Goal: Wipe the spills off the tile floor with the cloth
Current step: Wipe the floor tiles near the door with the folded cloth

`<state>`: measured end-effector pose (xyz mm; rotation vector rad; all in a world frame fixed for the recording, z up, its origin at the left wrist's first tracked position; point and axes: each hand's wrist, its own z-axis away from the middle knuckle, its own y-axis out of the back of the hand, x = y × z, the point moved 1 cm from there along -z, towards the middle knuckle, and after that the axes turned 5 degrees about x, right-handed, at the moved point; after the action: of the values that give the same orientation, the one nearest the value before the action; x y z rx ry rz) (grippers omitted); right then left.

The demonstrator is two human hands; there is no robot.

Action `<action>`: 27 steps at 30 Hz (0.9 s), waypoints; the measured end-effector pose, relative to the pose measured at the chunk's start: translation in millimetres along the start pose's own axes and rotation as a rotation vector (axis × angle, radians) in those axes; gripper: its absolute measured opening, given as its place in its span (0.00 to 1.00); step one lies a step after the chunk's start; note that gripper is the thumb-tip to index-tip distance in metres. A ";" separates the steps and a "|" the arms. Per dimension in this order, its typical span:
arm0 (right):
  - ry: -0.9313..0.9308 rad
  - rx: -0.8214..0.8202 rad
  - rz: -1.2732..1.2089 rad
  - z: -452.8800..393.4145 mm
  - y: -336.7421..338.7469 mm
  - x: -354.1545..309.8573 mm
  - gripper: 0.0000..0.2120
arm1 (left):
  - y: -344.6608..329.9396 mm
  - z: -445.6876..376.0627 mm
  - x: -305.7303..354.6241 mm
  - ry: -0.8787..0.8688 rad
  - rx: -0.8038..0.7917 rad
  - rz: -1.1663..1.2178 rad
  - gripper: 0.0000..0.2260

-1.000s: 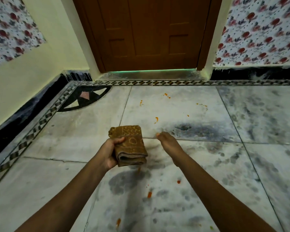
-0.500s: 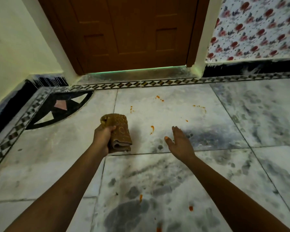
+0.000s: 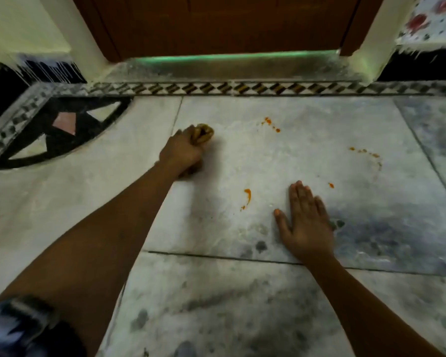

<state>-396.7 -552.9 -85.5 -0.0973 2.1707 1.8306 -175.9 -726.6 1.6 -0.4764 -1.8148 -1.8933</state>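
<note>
The left hand (image 3: 182,152) has its fingers squeezed tight around the brown cloth (image 3: 204,132), pressing it down on the tile floor (image 3: 307,140) near the door. Next comes an orange streak (image 3: 247,197), then little orange dots (image 3: 271,123) further up. The right hand (image 3: 304,222) lies flat on the floor, fingers straight and close together. More drops (image 3: 364,152) sit on the right. Most spills are not wiped yet, so the job looks only just begun.

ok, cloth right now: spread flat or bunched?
Bunched. The cloth is wadded inside the closed left hand, pressed to the tile floor; only a crumpled end shows past the fingers.
</note>
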 end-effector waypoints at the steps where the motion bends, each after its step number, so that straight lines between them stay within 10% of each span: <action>1: -0.007 -0.014 -0.006 -0.3 1.8 0.3 0.36 | -8.5 0.1 3.7 -0.032 -0.057 0.016 0.17; 7: -0.019 -0.049 0.014 -1.8 6.0 -2.6 0.36 | -40.8 -7.2 -10.8 -0.250 -0.188 -0.450 0.30; 19: -0.032 -0.003 0.008 -2.0 1.3 -1.0 0.34 | -52.6 10.9 -21.3 -0.393 -0.173 -0.528 0.27; 27: -0.027 0.010 0.012 -2.7 -1.0 -0.6 0.34 | -52.7 -39.9 -10.2 -0.128 -0.195 -0.498 0.26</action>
<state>-396.4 -555.8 -85.9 -0.0574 2.1666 1.8173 -193.9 -764.7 -50.4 -0.2227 -1.9743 -2.4370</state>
